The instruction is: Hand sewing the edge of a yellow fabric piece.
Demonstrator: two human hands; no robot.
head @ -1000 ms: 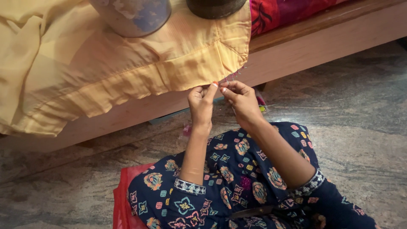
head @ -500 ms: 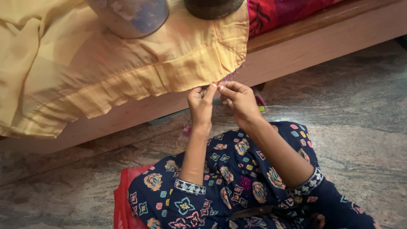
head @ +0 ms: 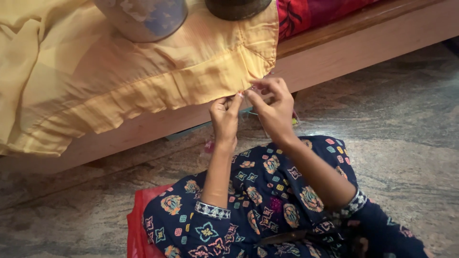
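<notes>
A yellow cloth (head: 119,81) lies spread over a low wooden platform (head: 363,43), its hemmed edge hanging toward me. My left hand (head: 224,117) pinches the lower hem near the cloth's right corner between thumb and fingers. My right hand (head: 272,107) is closed just beside it, fingertips touching the same spot on the hem; something very small and pinkish shows between the fingertips, too small to identify. Both forearms come up from my lap, which is covered by dark blue patterned fabric (head: 267,200).
A grey-blue round container (head: 143,16) and a dark round vessel (head: 236,7) stand on the yellow cloth at the top. Red patterned fabric (head: 311,14) lies on the platform to the right. A red mat (head: 138,224) lies under me on the mottled stone floor (head: 406,124).
Both hands stay at the same spot on the hem; the fingers shift only slightly. The view has barely moved.
</notes>
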